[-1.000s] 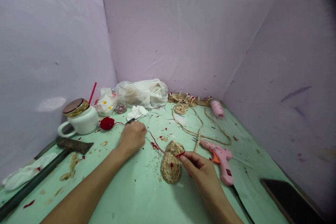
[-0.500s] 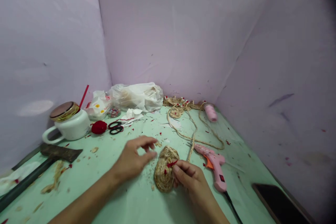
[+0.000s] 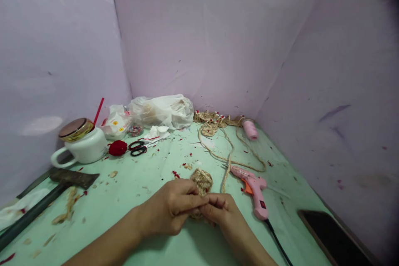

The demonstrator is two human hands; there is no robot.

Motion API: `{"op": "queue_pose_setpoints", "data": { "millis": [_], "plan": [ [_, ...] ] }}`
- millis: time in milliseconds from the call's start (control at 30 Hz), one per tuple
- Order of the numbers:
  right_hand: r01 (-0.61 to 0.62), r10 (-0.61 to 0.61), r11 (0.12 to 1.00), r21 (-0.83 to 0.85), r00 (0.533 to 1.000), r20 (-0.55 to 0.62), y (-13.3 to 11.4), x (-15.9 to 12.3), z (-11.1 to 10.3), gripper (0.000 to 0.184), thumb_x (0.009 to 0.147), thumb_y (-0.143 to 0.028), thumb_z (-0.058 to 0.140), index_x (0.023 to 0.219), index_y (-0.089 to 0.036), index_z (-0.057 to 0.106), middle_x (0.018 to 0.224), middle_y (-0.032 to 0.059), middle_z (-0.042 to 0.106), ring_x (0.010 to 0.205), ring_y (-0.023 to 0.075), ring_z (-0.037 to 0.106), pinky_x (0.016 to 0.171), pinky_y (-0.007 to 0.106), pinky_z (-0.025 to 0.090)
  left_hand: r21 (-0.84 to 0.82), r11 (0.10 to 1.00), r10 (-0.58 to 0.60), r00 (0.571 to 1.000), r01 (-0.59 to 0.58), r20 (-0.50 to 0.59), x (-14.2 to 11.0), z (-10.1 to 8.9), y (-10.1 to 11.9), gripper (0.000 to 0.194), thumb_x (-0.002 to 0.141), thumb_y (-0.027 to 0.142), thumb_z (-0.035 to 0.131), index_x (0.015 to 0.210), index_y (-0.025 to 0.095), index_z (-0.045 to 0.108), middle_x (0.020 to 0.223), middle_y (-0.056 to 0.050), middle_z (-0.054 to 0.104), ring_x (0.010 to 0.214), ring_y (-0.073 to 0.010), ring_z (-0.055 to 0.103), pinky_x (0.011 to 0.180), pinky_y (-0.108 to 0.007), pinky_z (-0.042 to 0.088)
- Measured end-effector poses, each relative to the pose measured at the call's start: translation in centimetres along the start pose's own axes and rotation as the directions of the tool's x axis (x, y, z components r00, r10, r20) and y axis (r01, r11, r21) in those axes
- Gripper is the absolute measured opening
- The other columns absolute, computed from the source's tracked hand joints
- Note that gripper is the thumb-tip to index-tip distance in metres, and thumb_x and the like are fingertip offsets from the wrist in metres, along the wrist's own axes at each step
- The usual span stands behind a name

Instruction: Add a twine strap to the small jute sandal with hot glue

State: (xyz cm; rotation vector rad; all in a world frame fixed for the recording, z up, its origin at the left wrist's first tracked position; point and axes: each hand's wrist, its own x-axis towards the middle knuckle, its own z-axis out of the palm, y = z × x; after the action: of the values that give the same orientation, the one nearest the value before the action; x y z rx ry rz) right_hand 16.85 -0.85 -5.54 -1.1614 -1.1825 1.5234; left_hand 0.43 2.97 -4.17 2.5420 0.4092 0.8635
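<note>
A small slipper-shaped piece of coiled straw braid (image 3: 202, 179) lies in front of me. My hands cover its middle and most of its near end. My left hand (image 3: 174, 207) is closed over its left side, and what its fingertips pinch is hidden. From the right, my right hand (image 3: 222, 213) grips the straw piece at its middle with thumb and forefinger. The fingertips of both hands meet over the piece. A speck of red yarn (image 3: 206, 190) shows just above them. More red yarn scraps (image 3: 175, 174) lie beyond my left hand.
A pink glue gun (image 3: 257, 195) with a black cord and a phone (image 3: 333, 237) lie at right. Straw rope (image 3: 230, 166) loops toward finished straw pieces (image 3: 207, 129) and a pink spool (image 3: 250, 129). At left are a hammer (image 3: 73, 178), white mug (image 3: 89, 146), red yarn ball (image 3: 117, 148) and scissors (image 3: 137, 148).
My left hand has come in from the left, closed, and joined the right at the straw piece. The red yarn tie seen before is now mostly covered. The view has tilted slightly down.
</note>
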Motion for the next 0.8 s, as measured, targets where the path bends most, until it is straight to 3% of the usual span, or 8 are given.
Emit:
{"op": "queue_pose_setpoints", "data": {
  "millis": [167,367,533,700,800],
  "plan": [
    [0.053,-0.053,0.999,-0.003,0.997,-0.048,0.14,0.15,-0.18,0.031,0.059,-0.042,0.069,0.050,-0.012,0.065,0.043,-0.0047,0.042,0.044,0.0059,0.028,0.043,0.019,0.024,0.142,0.990,-0.032,0.998,0.025,0.051,0.02,-0.18,0.13,0.034,0.075,0.003,0.039,0.102,0.014,0.057,0.079,-0.009,0.059,0.071,-0.0159,0.054,0.062,-0.024,0.044],
    [0.041,-0.043,0.999,-0.029,0.997,-0.071,0.14,0.15,0.06,0.031,0.058,-0.042,0.070,0.050,-0.013,0.065,0.041,-0.0055,0.041,0.043,0.0055,0.027,0.043,0.020,0.026,0.451,0.891,0.058,0.998,-0.056,0.010,-0.25,0.32,0.05,0.020,0.068,0.005,0.039,0.070,0.015,0.056,0.059,-0.006,0.052,0.055,-0.0165,0.044,0.050,-0.028,0.033],
    [0.052,-0.056,0.996,-0.072,0.997,-0.055,-0.09,-0.32,-0.12,0.024,0.060,-0.036,0.069,0.056,-0.012,0.070,0.042,-0.0046,0.044,0.044,0.0057,0.029,0.043,0.020,0.025,0.454,0.889,0.066,0.998,-0.064,0.011,-0.20,0.18,0.44,0.018,0.071,0.007,0.040,0.060,0.017,0.051,0.054,-0.003,0.048,0.050,-0.0145,0.040,0.047,-0.028,0.027],
    [0.033,-0.031,0.995,-0.099,0.999,0.026,-0.47,-0.66,-0.28,0.022,0.060,-0.033,0.067,0.053,-0.012,0.069,0.042,-0.0031,0.049,0.044,0.0063,0.033,0.043,0.020,0.025,0.417,0.904,0.065,0.994,-0.096,0.090,-0.20,-0.17,0.91,0.017,0.071,0.008,0.042,0.067,0.016,0.057,0.059,-0.004,0.052,0.052,-0.0145,0.043,0.049,-0.027,0.031],
    [0.004,-0.004,0.992,-0.124,1.000,-0.003,-0.51,-0.59,-0.18,0.016,0.057,-0.027,0.067,0.050,-0.012,0.068,0.044,-0.0023,0.053,0.044,0.0064,0.035,0.045,0.020,0.027,0.356,0.932,0.025,0.993,-0.064,0.115,-0.31,-0.21,0.83,0.018,0.075,0.012,0.043,0.067,0.015,0.059,0.059,-0.004,0.054,0.052,-0.0140,0.044,0.050,-0.026,0.033]
  ]
}}
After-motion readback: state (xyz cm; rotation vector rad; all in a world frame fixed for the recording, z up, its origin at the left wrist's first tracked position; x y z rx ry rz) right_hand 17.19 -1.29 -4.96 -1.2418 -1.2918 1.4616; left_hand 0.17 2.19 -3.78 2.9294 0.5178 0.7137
